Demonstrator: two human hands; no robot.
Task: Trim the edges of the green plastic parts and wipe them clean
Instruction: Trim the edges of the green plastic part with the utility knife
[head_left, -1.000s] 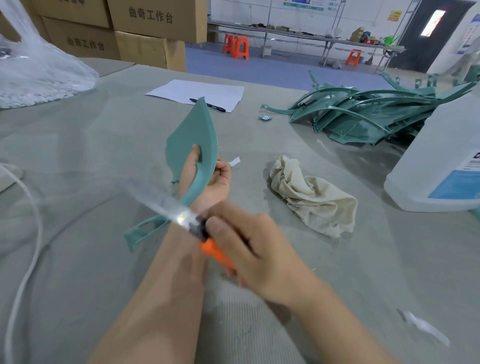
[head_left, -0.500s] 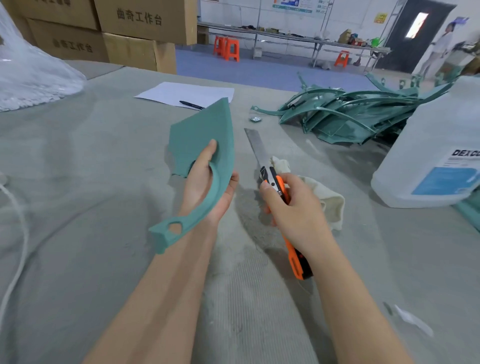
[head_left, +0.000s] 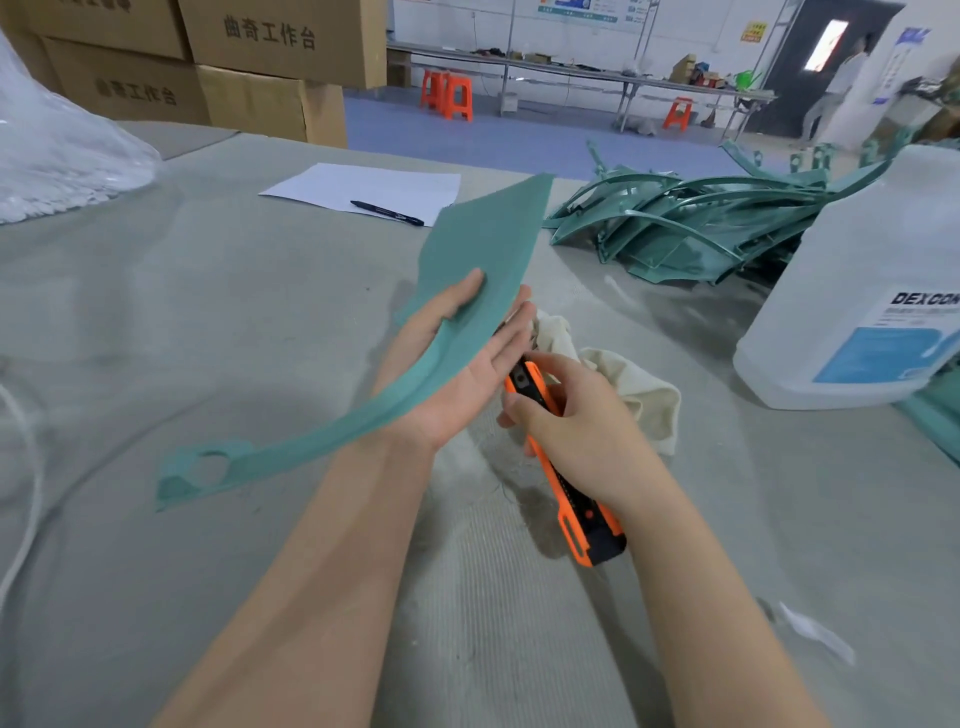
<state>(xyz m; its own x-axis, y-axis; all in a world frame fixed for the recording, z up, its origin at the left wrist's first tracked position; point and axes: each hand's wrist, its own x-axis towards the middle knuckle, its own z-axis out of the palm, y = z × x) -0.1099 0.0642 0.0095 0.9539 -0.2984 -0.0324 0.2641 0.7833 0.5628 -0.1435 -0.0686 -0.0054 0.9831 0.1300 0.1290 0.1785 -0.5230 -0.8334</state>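
trimming step: the left hand (head_left: 457, 379) pinches a flat green plastic part (head_left: 483, 249); the right hand (head_left: 576, 421) grips an orange-and-black utility knife (head_left: 582, 514). next, probably steer the hidden blade along the part's edge.

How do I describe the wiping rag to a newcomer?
Start at the big white jug at the right of the table. Left of it a crumpled cream rag lies, partly behind the right hand. It is the only cloth; the pile beyond is green plastic parts.
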